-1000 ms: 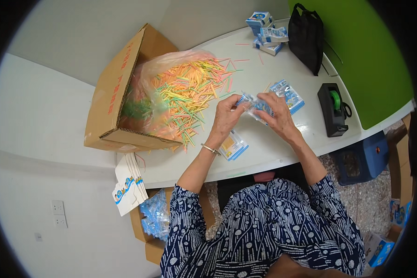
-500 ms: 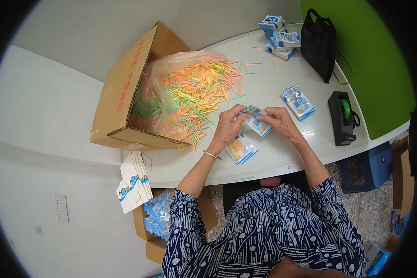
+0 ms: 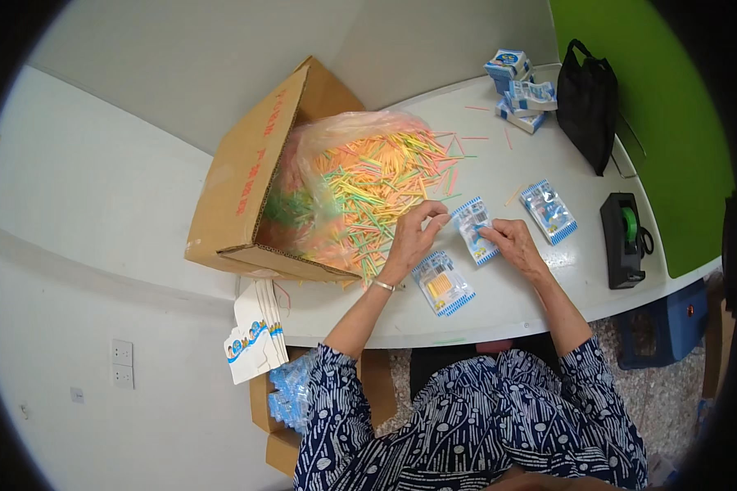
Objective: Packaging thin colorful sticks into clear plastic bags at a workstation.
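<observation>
A blue-and-white clear-windowed packet (image 3: 472, 233) is held near its right edge by my right hand (image 3: 512, 244), thumb on its front. My left hand (image 3: 418, 237) is just left of the packet's upper end, beside the stick pile; its thumb and forefinger are bent with a small gap, and nothing shows between them. Below, a second packet (image 3: 442, 284) lies flat on the table, orange-yellow contents in its window. Another packet (image 3: 549, 211) lies to the right. Thin pink, yellow, orange and green sticks (image 3: 377, 180) spill from a plastic bag (image 3: 344, 131).
The bag sits in a tipped cardboard box (image 3: 246, 180). On the white table (image 3: 368, 319) are small boxes (image 3: 520, 90), a black bag (image 3: 588, 106) and a tape dispenser (image 3: 622, 241). Flat white cartons (image 3: 258, 344) hang at the left edge, above a box of blue packets (image 3: 291, 397).
My left hand has let go of the packet and moved slightly away to its left. My right hand still holds the packet, now turned more upright. The whole view has shifted a little.
</observation>
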Available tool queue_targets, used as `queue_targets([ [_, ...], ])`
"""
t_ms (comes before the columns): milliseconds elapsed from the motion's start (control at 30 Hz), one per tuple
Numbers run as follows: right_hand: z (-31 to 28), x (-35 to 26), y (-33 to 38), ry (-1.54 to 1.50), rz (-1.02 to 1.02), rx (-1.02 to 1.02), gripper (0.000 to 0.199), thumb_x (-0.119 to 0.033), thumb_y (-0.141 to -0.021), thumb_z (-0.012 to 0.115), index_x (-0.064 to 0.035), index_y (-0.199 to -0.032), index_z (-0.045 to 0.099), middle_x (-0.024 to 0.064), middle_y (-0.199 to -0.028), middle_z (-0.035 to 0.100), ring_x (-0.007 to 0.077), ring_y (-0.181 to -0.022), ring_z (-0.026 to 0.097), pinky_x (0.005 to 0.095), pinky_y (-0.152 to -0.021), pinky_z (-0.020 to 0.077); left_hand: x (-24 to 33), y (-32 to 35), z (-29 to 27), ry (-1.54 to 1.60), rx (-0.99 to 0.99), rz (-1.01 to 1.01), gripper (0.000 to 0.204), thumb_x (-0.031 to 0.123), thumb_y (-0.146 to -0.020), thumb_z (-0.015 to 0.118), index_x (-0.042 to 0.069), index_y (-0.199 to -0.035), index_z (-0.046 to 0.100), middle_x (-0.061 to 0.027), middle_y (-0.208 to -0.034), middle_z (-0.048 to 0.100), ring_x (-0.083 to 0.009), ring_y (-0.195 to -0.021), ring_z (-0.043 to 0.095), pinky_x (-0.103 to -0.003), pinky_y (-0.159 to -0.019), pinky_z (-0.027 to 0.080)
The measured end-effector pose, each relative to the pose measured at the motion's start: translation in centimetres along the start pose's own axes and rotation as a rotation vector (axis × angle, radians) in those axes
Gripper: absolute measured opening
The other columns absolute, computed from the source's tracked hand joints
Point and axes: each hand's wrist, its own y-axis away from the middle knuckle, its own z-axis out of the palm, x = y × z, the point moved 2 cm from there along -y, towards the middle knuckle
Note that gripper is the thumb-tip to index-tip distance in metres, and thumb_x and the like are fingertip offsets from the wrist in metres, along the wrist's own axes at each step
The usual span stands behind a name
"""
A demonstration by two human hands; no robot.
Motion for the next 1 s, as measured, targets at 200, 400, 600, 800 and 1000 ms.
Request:
queue_targets([
  [200,-1.4,-2.9,-1.9,-0.352,0.007,0.185,0.027,-0.024,-0.089,0.060,0.0005,-0.077,0.064,-0.0045,-0.065,0.053,0.0031,-0.062,0.043,0.0217,-0.056,0.0342,4.0,8.0,-5.6,-0.468,0.674,0.228,0.034,0.006,-0.080,0.065,-0.001,-0.111,0.053,-0.0153,-0.118,0.053,-0.0313,-0.114,0.047,-0.040,-0.100,0.033],
  [400,-2.6,-5.7,-13.5,-0.389,-0.164,0.082,0.027,-0.025,-0.089,0.061,-0.0003,-0.096,0.066,-0.0020,-0.082,0.062,0.0040,-0.075,0.052,0.0202,-0.067,0.0387,0.4,15.9,-6.3,-0.595,1.084,-0.002,0.062,0.007,-0.081,0.061,0.003,-0.135,0.030,-0.0147,-0.139,0.035,-0.0283,-0.128,0.032,-0.044,-0.105,0.027],
  [600,2.2,-7.7,-26.8,-0.462,-0.171,-0.032,0.028,-0.029,-0.087,0.062,-0.0016,-0.094,0.066,-0.0005,-0.083,0.063,0.0057,-0.078,0.053,0.0229,-0.073,0.0403,-3.2,14.0,-7.3,-0.233,1.029,-0.219,0.101,0.021,-0.073,0.073,-0.001,-0.143,0.004,-0.0220,-0.148,0.011,-0.0364,-0.137,0.014,-0.051,-0.108,0.017],
  [800,7.3,-10.4,-36.3,-0.385,-0.116,-0.126,0.027,-0.031,-0.085,0.065,-0.0061,-0.093,0.068,-0.0007,-0.081,0.064,0.0060,-0.073,0.051,0.0239,-0.069,0.0378,-5.7,11.9,-6.3,-0.317,1.125,-0.280,0.107,0.024,-0.075,0.072,-0.011,-0.139,-0.006,-0.0312,-0.144,0.008,-0.0385,-0.136,0.012,-0.047,-0.110,0.014],
  [1000,11.8,-11.2,-41.2,-0.358,-0.462,-0.004,0.028,-0.028,-0.085,0.064,-0.0023,-0.096,0.068,0.0045,-0.095,0.062,0.0117,-0.085,0.055,0.0278,-0.078,0.0443,-5.0,10.9,-5.8,-0.269,1.100,-0.449,0.075,0.018,-0.079,0.068,-0.010,-0.132,0.022,-0.0263,-0.130,0.035,-0.0351,-0.119,0.039,-0.042,-0.100,0.031],
])
